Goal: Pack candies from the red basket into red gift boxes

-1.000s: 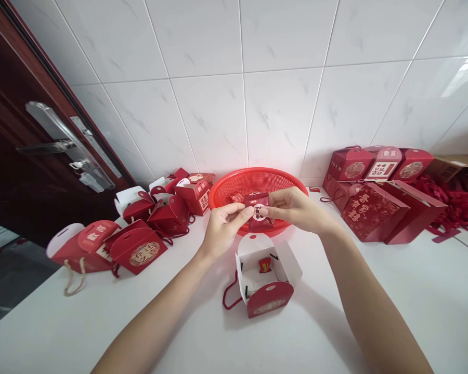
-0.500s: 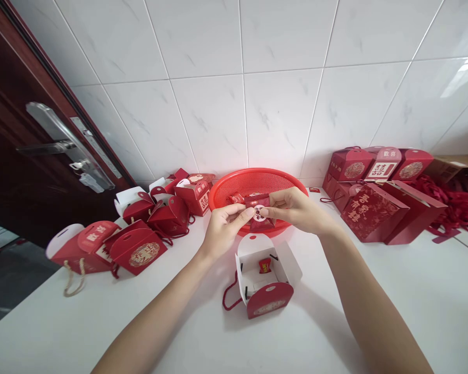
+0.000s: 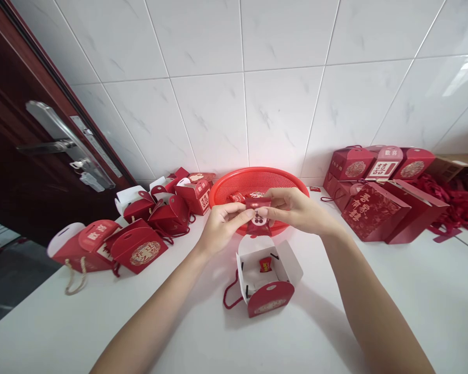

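Observation:
Between my two hands is a dark red wrapped candy packet (image 3: 259, 228) with a round pale print. My left hand (image 3: 225, 224) pinches its left side with thumb and fingers. My right hand (image 3: 292, 210) grips its right side, the thumb lying over the front. Just behind the packet stands a red mesh basket (image 3: 228, 187) with several wrapped sweets inside, partly hidden by my hands. Below my hands sits an open red gift box (image 3: 271, 298) with a white inside and a red cord handle. One small red wrapped candy (image 3: 265, 264) lies in it.
Several red gift boxes (image 3: 140, 252) stand at the left. To the right are stacked boxes (image 3: 382, 161), red paper bags (image 3: 374, 210) and red ribbon (image 3: 458, 202). A tiled wall (image 3: 281, 114) rises behind the white table (image 3: 187, 332); a dark door (image 3: 19, 104) is at left.
The packet has turned and tilted in my fingers, its print now lower and partly bunched. Both hands stay almost where they were; the box is unchanged.

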Tool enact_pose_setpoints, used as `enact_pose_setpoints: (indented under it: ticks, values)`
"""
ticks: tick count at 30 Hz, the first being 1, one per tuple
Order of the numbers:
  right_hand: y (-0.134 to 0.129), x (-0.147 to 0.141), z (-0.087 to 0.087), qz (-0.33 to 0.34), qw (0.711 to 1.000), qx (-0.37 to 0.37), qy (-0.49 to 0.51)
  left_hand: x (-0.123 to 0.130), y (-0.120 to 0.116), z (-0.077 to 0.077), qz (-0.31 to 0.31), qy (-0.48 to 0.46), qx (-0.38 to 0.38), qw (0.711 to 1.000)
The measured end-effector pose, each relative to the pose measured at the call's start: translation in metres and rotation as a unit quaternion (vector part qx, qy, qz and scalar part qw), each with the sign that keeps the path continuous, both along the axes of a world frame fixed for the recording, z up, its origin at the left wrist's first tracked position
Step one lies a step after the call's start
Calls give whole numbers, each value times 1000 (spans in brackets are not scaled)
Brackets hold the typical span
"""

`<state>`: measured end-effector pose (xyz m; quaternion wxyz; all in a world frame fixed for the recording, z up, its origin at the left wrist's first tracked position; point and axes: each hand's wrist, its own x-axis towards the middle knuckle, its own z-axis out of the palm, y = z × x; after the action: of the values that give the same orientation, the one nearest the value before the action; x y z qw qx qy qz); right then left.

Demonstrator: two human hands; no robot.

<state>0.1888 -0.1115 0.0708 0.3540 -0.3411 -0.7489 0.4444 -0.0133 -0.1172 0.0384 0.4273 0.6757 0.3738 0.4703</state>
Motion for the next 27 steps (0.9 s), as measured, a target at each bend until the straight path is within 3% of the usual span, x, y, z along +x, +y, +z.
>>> enact_pose_setpoints:
  ticks: [4,6,11,14,17,21,23,27]
  values:
    - [-3,6,3,0,1000,12,-13,-3,-7,9,-76,117,19,990]
    - [-3,11,5,-31,998,46,-35,-6,-11,13,-87,166,33,982]
    - [3,32,5,-229,960,140,-75,-18,-15,16,-54,279,56,957]
    - [5,42,5,-283,943,152,-87,-23,-17,19,-96,383,52,917]
    - [-1,42,11,-217,965,127,-75,-24,-21,24,-140,470,15,872]
    - [-14,22,17,-28,986,92,-137,-23,-23,29,-149,479,-26,865]
    - [-19,8,15,46,975,98,-196,-24,-24,32,-158,479,-32,863]
    - [-22,-13,5,131,938,145,-285,-25,-26,40,-155,512,-47,844]
